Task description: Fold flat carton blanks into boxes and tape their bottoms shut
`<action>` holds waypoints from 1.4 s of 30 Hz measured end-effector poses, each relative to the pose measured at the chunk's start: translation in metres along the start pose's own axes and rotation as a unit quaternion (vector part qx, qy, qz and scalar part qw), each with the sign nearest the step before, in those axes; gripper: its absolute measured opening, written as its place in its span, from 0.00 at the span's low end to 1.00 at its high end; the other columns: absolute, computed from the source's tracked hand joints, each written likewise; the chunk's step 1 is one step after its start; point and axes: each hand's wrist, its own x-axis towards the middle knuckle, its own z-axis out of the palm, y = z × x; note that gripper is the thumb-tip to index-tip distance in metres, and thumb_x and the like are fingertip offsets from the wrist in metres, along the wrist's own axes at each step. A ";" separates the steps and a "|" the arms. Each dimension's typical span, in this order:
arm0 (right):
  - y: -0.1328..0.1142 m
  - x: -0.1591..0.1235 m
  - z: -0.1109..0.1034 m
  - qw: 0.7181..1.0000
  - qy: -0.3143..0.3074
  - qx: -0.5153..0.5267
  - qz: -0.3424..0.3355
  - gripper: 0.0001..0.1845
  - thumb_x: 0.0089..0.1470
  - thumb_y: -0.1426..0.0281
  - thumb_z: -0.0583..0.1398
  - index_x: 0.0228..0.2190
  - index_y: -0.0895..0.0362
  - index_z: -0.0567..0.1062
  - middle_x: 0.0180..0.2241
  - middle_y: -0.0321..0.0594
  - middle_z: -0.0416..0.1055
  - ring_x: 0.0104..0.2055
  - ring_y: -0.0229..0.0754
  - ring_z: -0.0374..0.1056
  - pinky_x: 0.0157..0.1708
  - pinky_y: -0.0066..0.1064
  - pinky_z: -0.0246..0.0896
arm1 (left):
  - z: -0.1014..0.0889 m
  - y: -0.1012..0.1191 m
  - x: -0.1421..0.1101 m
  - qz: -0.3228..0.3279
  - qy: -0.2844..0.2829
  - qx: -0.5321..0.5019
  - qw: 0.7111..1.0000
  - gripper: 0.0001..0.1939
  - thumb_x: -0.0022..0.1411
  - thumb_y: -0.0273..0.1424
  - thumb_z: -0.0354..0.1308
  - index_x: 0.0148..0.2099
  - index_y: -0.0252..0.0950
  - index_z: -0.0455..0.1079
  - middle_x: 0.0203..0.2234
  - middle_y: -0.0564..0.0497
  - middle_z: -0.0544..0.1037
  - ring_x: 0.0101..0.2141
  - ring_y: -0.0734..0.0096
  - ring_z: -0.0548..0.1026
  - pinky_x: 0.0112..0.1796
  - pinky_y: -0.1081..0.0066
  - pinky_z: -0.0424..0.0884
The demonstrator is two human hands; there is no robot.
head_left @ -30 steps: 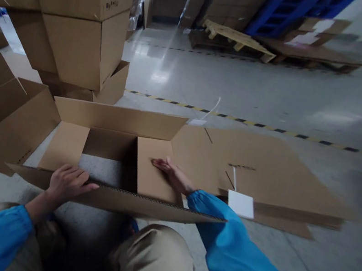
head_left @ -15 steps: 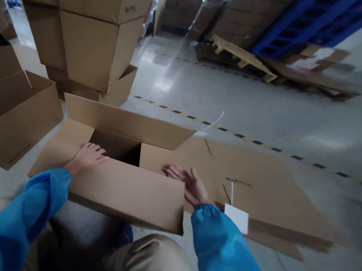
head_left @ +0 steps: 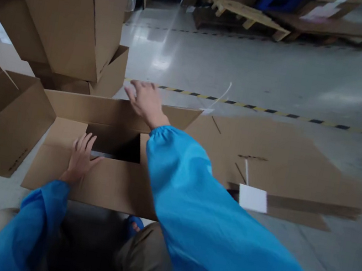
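A cardboard box [head_left: 110, 184] lies before my knees, its long near flap folded outward and its dark inside partly showing. On the near flap, close to the left corner of the opening, rests my left hand [head_left: 82, 158] with fingers spread. My right hand [head_left: 146, 102] is stretched across to the far flap [head_left: 78, 106], over its top edge, fingers apart and holding nothing. Whether the right palm touches that flap I cannot tell. My right sleeve covers the right end of the box.
To the right lies a stack of flattened cartons [head_left: 283, 166] with a white tag [head_left: 253, 198] on it. Closed boxes [head_left: 60, 27] are piled at the back left, and another open box [head_left: 5, 124] stands at the left. A wooden pallet [head_left: 249, 16] is farther back.
My right hand has moved from the box's right end up and left to the far flap. The left hand has shifted slightly, fingers now pointing upward. The view has tilted down.
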 end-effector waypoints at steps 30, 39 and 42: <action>-0.054 -0.196 0.100 0.957 -0.257 -0.033 0.133 0.35 0.69 0.49 0.43 0.71 0.48 0.48 0.74 0.38 0.35 0.75 0.51 0.31 0.71 0.56 0.25 | -0.031 -0.041 -0.006 -0.304 -0.002 0.008 0.953 0.37 0.71 0.44 0.47 0.72 0.24 0.52 0.70 0.25 0.45 0.69 0.37 0.47 0.64 0.35 0.42; -0.047 -0.192 0.097 0.960 -0.247 -0.050 0.125 0.33 0.70 0.51 0.43 0.70 0.50 0.55 0.72 0.46 0.45 0.74 0.56 0.38 0.69 0.60 0.31 | -0.068 -0.123 -0.029 -0.537 -0.120 -0.145 0.822 0.46 0.55 0.64 0.56 0.57 0.27 0.72 0.53 0.25 0.74 0.54 0.28 0.71 0.53 0.39 0.68; -0.029 -0.173 0.092 0.956 -0.263 -0.039 0.127 0.39 0.67 0.45 0.46 0.68 0.56 0.58 0.71 0.53 0.48 0.74 0.57 0.38 0.69 0.61 0.28 | -0.061 -0.132 -0.030 -0.528 -0.136 -0.155 0.824 0.47 0.54 0.66 0.55 0.55 0.27 0.74 0.53 0.25 0.75 0.55 0.30 0.72 0.52 0.42 0.70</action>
